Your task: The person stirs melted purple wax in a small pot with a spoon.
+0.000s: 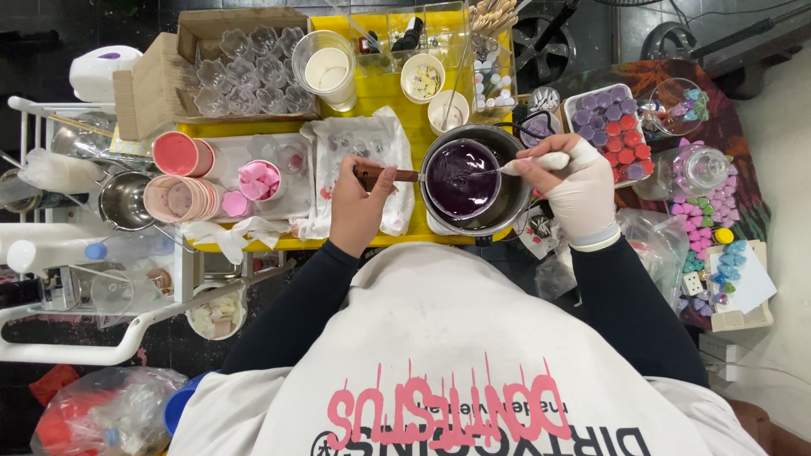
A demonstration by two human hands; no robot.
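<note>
Purple melted wax fills the small round metal pan with a wooden handle, and it looks smooth and runny, so the melting seems done or close to it. The pan sits inside a bigger round metal pot on the yellow table top, right in front of the person. The bare left hand is closed around the wooden handle and holds the pan steady. The right hand in a white glove pinches a thin stirring tool with a white handle, and its tip dips into the purple wax.

Some work looks finished. A clear plastic tray of small purple and red flower-shaped pieces sits to the right, already full. More purple, green and blue pieces lie on the dark patterned cloth further right.

Some work looks left. A brown cardboard box of empty clear flower-shaped cups waits at the back, and a stack of pink round cups lies on its side at the left. I think the purple wax has yet to be poured.

The person's white shirt hides the near edge of the table. The bottom of the big pot and what heats it cannot be seen. The tool's tip is hard to make out under the wax. The things on the white rack at the left are blurry.
</note>
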